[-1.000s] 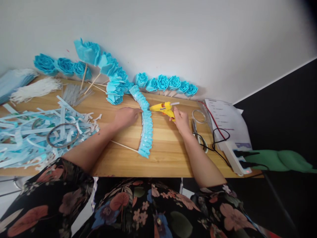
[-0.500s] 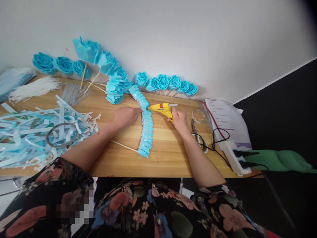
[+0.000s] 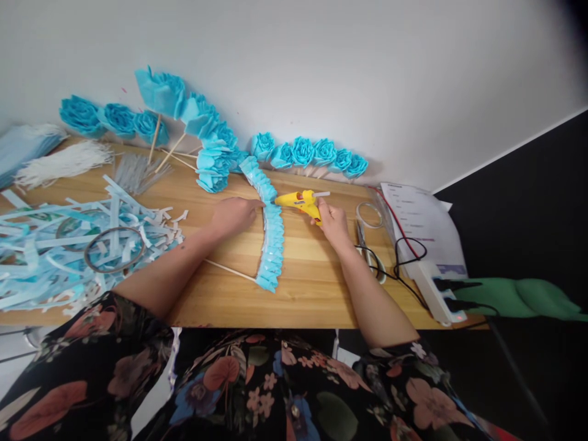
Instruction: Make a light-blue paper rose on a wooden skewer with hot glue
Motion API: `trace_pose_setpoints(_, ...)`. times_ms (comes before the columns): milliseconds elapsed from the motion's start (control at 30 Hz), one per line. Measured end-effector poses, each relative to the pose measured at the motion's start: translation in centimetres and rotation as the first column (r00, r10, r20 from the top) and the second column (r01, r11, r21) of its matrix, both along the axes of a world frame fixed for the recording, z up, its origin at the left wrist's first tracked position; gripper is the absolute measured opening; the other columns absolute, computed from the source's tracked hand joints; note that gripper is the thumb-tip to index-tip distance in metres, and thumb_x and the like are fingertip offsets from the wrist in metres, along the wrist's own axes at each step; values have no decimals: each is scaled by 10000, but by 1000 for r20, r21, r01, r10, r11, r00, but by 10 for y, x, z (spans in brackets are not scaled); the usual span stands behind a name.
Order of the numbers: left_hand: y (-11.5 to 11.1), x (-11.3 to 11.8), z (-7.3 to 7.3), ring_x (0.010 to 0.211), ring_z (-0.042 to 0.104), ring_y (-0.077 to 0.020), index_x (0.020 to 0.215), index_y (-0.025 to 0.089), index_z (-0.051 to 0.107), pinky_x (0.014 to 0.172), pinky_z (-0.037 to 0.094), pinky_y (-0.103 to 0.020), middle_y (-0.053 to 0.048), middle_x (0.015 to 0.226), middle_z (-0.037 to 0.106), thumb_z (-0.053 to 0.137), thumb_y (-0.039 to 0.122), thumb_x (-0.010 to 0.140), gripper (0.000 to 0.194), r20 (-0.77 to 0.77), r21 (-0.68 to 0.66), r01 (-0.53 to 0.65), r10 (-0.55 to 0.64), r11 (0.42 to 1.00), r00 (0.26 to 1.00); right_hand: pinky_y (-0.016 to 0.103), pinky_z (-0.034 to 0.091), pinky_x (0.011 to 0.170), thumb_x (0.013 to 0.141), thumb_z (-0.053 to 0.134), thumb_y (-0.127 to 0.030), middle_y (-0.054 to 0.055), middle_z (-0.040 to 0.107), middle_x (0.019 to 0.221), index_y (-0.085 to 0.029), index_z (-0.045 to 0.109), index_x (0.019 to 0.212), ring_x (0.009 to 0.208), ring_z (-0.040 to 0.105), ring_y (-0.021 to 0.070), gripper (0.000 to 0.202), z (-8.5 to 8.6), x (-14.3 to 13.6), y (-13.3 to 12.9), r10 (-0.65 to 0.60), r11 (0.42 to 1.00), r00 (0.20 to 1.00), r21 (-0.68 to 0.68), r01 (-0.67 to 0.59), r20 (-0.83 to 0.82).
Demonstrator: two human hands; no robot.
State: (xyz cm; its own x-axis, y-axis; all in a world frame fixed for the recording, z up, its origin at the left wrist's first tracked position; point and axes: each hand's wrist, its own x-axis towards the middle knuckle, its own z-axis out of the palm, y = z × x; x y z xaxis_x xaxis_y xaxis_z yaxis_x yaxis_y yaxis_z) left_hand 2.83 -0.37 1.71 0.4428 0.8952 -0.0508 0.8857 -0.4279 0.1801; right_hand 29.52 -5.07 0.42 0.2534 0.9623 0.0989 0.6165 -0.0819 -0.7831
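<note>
A long pleated light-blue strip (image 3: 272, 236) lies curved across the wooden table in front of me, its near end meeting a thin wooden stick (image 3: 232, 270). At its left edge is my left hand (image 3: 234, 217), fingers curled and the index fingertip on the pleats; the other fingertips are hidden. My right hand (image 3: 332, 222) is closed round the handle of a yellow glue gun (image 3: 296, 199). The gun's nozzle points left and meets the strip's right edge opposite my left fingertip. A whitish glue stick (image 3: 322, 195) juts from the gun's back.
Blue ruffled flowers (image 3: 303, 151) on sticks line the wall. Cut strips (image 3: 41, 257) and a tape roll (image 3: 114, 250) cover the left side. Scissors (image 3: 361, 236), a clear tape ring (image 3: 369, 215), papers (image 3: 422, 226), a black cord and a power strip (image 3: 436, 291) are at right.
</note>
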Motion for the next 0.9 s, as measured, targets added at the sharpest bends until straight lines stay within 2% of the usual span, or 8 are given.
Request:
trace_pose_setpoints(400, 2, 2, -4, 1015, 725, -312, 1426, 307, 623, 801, 517, -362, -120, 1116, 774, 392, 285, 977, 506, 6, 75, -42, 41, 996, 999, 273, 368, 584, 989, 369, -584, 41, 645, 559, -205, 607, 516, 583, 585, 156, 650, 2, 1, -1, 31, 999, 999, -19, -31, 20)
trace_pose_setpoints(767, 4, 4, -3, 1065, 712, -306, 1407, 326, 639, 834, 522, -364, -114, 1178, 759, 383, 261, 983, 499, -19, 41, -18, 19, 999, 1000, 249, 354, 532, 965, 410, -593, 30, 625, 547, -201, 574, 491, 525, 536, 125, 637, -3, 5, 1, 30, 999, 991, -14, -32, -133)
trace_pose_setpoints(900, 5, 3, -4, 1067, 712, -285, 1396, 332, 648, 838, 519, -344, -95, 1179, 762, 403, 259, 981, 487, -22, 41, -11, 12, 999, 1000, 242, 348, 498, 936, 443, -650, 37, 621, 536, -202, 575, 490, 514, 533, 129, 645, -5, 8, 3, -1, 1000, 988, -2, 1, -155)
